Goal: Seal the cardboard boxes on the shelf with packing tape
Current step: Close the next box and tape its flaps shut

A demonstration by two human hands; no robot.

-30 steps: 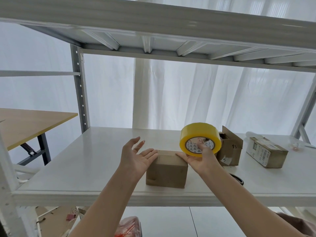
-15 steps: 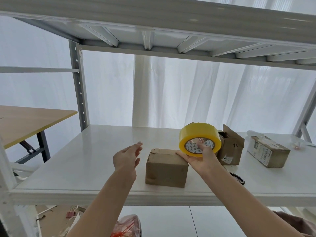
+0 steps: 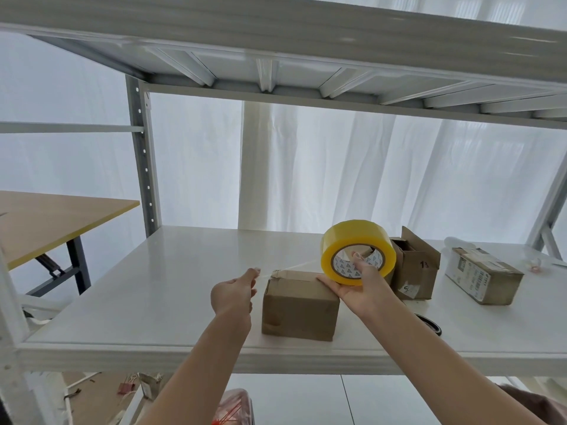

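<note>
Box (image 3: 300,305) between hands | right hand (image 3: 357,289) holds tape roll (image 3: 357,251) | left hand (image 3: 234,291) seemingly pinches tape end

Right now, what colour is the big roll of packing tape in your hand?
Yellow: the round packing tape roll, with a white patterned core, shows best in the head view.

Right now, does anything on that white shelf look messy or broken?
A little. The open brown cardboard box behind the yellow roll of packing tape has one flap sticking up, unsealed. The closed brown cardboard box in front looks creased at its lower left corner. Nothing is spilled.
</note>
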